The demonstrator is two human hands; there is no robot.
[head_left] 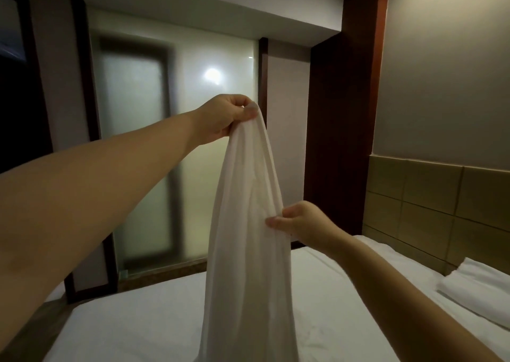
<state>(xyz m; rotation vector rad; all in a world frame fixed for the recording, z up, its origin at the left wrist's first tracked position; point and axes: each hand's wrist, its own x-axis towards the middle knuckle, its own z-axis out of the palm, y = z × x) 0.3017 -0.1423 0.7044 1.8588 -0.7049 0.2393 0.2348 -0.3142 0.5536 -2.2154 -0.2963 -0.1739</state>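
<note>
a person raises a length of white bed linen (245, 251) over a made bed (132, 323) in a dim room, the cloth hanging in long vertical folds from the left hand (223, 118) and running out past the bottom of the frame. the left hand, at the end of an arm stretched forward and up, is closed on the top of the fabric. its thumb and curled fingers bunch the fabric into a peak, so the cloth's own weight pulls it straight. lower and nearer, the right hand (300, 223) pinches the right edge of the same piece between thumb and fingertips, apparently to find a hem or corner and draw the layers apart (the folds do not show whether it is a sheet, a duvet cover or a pillowcase). holding it high seems meant to let the linen fall open. its lower end is out of view, so whether it touches the mattress cannot be told. at the right, a folded stack of white linen (480, 287) lies on the bed just below the padded tan headboard (441, 209), probably kept within reach for a later step. behind the hands is a frosted glass partition (198, 140) with a lamp's glow on it, and beside that a dark wood panel (339, 140).
</note>
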